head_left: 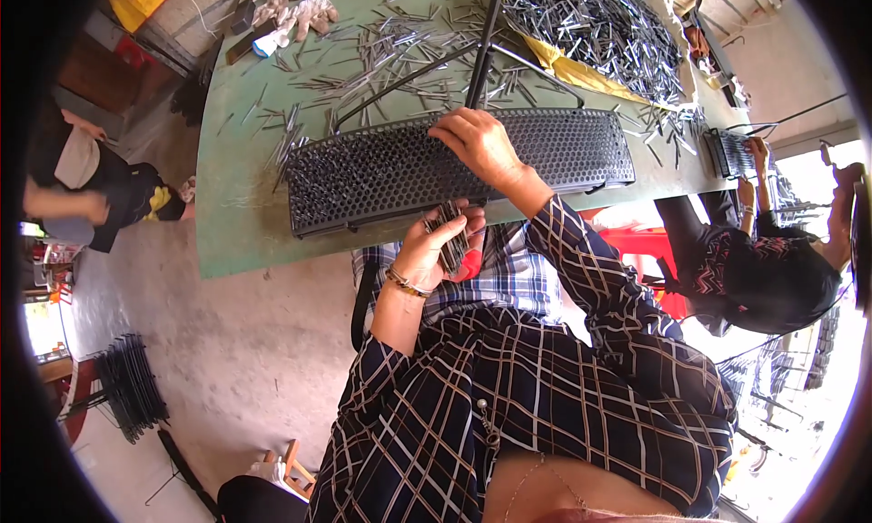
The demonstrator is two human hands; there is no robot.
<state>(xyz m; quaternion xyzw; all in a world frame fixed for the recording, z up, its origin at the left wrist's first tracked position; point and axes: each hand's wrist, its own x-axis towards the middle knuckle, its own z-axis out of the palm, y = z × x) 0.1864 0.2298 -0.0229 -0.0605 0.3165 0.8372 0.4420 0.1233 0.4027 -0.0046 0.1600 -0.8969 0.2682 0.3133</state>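
Observation:
A long black perforated rack (572, 155) stands along the near edge of the green table, its face full of small round holes. Slim dark pieces fill many holes on its left part; the right part shows bare holes. Below its front edge, my left hand (420, 258) is closed round a bundle of thin metal pins (451, 239). My right hand (486, 149) is over the middle of the rack with fingers bent and close together at the holes. Whatever its fingertips pinch, if anything, is too small to tell.
Loose pins (400, 55) lie scattered across the green table (238, 173). A big heap of pins (595, 32) sits on yellow sheeting at the back right. Work gloves (304, 19) lie at the back left. Another person (758, 278) works at a similar rack on the right; someone else (82, 178) is at the left.

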